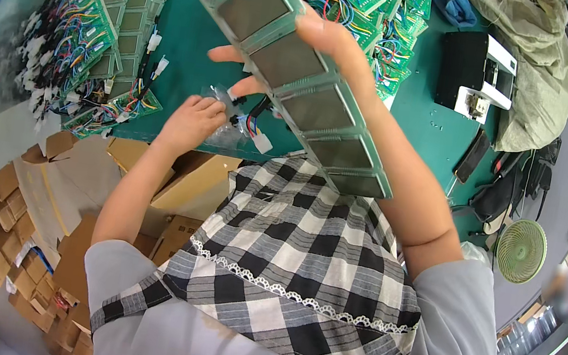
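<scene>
A long green circuit board panel with a row of grey display screens is tilted up over the table edge. My right hand is closed around it, with the thumb on the screen side and fingertips showing past the far edge. My left hand is closed, its fingers curled beside a crumpled clear plastic bag. What those fingers pinch is too small to make out. Next to the bag are a black cable with coloured wires and a white connector, partly hidden by the panel.
Wired green circuit boards and stacked display panels lie on the left of the green table. More wired boards are piled at the back. A black-and-white machine, a beige cloth and a green fan are at the right.
</scene>
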Tool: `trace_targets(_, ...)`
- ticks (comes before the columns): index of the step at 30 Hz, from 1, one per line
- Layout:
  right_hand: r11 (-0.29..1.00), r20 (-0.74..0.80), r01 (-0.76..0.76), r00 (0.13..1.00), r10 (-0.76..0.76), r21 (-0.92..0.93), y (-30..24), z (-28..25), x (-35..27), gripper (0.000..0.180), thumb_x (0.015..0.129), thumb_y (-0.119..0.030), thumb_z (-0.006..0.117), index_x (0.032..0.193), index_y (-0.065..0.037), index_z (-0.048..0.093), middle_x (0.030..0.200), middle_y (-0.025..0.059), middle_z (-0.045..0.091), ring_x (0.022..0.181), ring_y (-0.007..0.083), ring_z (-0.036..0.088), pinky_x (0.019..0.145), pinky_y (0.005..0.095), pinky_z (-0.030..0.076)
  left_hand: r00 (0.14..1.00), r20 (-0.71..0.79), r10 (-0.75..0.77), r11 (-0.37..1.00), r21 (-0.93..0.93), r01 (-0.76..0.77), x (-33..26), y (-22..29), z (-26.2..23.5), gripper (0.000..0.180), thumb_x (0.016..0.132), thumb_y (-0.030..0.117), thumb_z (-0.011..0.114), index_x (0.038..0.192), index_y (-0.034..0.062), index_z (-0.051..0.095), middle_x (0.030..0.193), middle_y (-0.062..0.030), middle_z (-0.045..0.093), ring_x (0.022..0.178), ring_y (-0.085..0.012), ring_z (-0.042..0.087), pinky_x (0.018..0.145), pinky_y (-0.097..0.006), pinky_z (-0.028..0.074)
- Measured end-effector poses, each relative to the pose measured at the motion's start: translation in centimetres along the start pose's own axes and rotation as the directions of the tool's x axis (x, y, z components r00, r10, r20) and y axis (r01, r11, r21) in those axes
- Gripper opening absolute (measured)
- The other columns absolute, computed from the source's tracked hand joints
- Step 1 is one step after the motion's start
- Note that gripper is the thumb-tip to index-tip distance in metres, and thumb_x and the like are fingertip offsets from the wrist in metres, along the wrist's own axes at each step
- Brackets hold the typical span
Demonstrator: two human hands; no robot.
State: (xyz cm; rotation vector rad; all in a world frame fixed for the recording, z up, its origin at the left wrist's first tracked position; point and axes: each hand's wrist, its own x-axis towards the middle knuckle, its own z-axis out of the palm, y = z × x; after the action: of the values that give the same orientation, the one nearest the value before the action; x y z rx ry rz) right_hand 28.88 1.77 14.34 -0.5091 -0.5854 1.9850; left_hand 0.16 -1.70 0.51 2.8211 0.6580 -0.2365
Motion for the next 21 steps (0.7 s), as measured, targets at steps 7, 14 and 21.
trace_targets(7,0.676,0.637,0.6,0.731,-0.245,-0.429,-1.1,4.3,-1.0,0.058,0.084,-0.026,0.071,0.138,-0.011,0.058,0.139,0.0158,0.055,0.122,0.0353,0.057,0.098,0.0508,0.05,0.931,0.019,-0.363,0.603,-0.758,0.25,-0.2,3.1,1.3,0.023,0.099,0.019,0.057,0.119,0.0098,0.063,0.121,-0.001,0.064,0.113,-0.0161,0.059,0.093,-0.039,0.046)
trace_targets(14,0.049,0.715,0.714,0.696,0.06,-0.699,-3.4,5.5,-6.7,0.057,0.077,-0.035,0.075,0.125,-0.008,0.063,0.127,0.0121,0.061,0.12,0.0332,0.056,0.097,0.0564,0.047,0.82,0.524,-0.23,-0.497,-0.788,0.364,1.3,5.1,-8.2,0.07,0.086,0.013,0.07,0.15,0.0031,0.041,0.14,-0.0108,0.057,0.126,-0.0231,0.057,0.107,-0.039,0.044)
trace_targets(21,0.506,-0.384,-0.195,0.873,-0.3,-0.84,-5.3,-3.1,-7.0,0.049,0.088,-0.02,0.076,0.129,0.002,0.06,0.11,0.0155,0.071,0.098,0.0286,0.068,0.088,0.0347,0.052,0.968,0.235,0.086,-0.189,-0.95,0.247,8.8,3.6,-13.9,0.066,0.101,0.034,0.059,0.153,0.0005,0.035,0.145,-0.0086,0.051,0.134,-0.0165,0.044,0.113,-0.035,0.034)
